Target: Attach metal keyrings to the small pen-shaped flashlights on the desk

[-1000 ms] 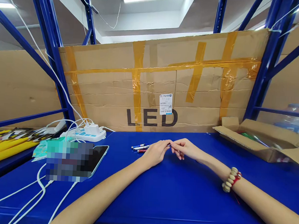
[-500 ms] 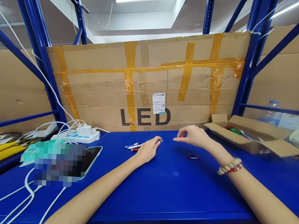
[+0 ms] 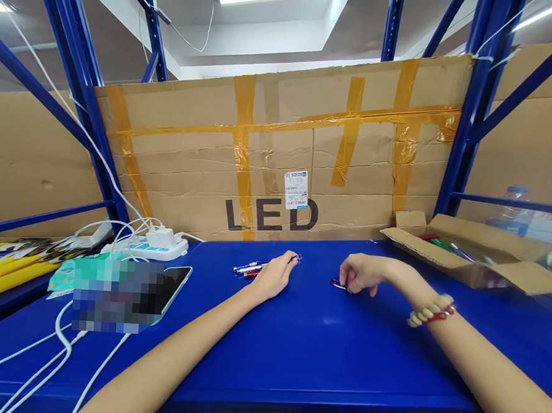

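My left hand [image 3: 274, 275] rests on the blue table [image 3: 295, 345], closed around a small dark pen-like item whose metal ring [image 3: 297, 257] sticks out past the fingertips. Just left of it lie several small pen-like sticks [image 3: 248, 269], blue, silver and red. My right hand [image 3: 363, 273], with a bead bracelet on the wrist, is lowered onto the table, fingers curled down and pinching a small red clip [image 3: 335, 283]. Only the clip's left end shows. The two hands are about a hand's width apart.
A phone [image 3: 178, 283] lies at the left beside a white power strip [image 3: 154, 247] with chargers and white cables [image 3: 62, 343]. An open cardboard box [image 3: 469, 265] holding coloured items stands at the right. A taped cardboard sheet marked LED [image 3: 273, 169] walls the back. Yellow items [image 3: 5, 274] lie far left.
The hands were joined on one item, then parted. The red clip came to lie on the table; my right hand rose, then came down onto the clip. The left hand stayed put.
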The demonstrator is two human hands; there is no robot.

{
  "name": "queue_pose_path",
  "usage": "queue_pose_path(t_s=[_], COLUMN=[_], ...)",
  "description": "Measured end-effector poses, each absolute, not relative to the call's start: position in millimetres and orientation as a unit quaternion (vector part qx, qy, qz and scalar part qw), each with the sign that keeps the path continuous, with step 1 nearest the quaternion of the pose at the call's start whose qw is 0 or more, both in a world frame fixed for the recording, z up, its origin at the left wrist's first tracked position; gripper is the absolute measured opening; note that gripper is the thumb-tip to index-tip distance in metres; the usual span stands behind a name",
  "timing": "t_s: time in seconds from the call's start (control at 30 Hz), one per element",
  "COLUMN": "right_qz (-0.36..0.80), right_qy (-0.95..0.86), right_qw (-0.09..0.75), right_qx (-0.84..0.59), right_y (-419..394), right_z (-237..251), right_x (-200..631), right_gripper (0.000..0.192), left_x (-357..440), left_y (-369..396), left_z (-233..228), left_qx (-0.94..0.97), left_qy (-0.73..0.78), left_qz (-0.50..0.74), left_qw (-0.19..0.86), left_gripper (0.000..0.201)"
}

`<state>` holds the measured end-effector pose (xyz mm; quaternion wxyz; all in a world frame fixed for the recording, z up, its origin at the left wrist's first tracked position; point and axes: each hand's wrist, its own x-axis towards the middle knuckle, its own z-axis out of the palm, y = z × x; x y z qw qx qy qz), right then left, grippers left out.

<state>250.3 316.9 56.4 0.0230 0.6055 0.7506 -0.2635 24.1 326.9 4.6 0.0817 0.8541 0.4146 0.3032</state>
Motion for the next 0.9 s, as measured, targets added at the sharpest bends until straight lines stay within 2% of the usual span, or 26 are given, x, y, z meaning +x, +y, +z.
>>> queue_pose_path(t_s=[0.27,0.5,0.67,0.9], right_qz=[-0.09,-0.085,-0.064,-0.07], right_qy=[0.86,0.884,0.907,0.889], right_qw=[-0.083,-0.133,-0.154,-0.128], right_qx=[0.496,0.44,0.387,0.434], right_y=[315,327,332,329], right_z=[34,22,18,27], right_x=[213,213,212,215], right_gripper=[0.016,0.032,0.03,0.023], left_x=[25,24,24,23], left_y=[326,318,313,322], left_z=[3,7,11,3], left_qx=[0.857,0.876,0.881,0.848], left_qy=[0.428,0.418,0.408,0.432], left_qz=[0.278,0.237,0.233,0.293], left_qw=[0.08,0.056,0.05,0.091], left_gripper=[0.029,0.024,0.02,0.024])
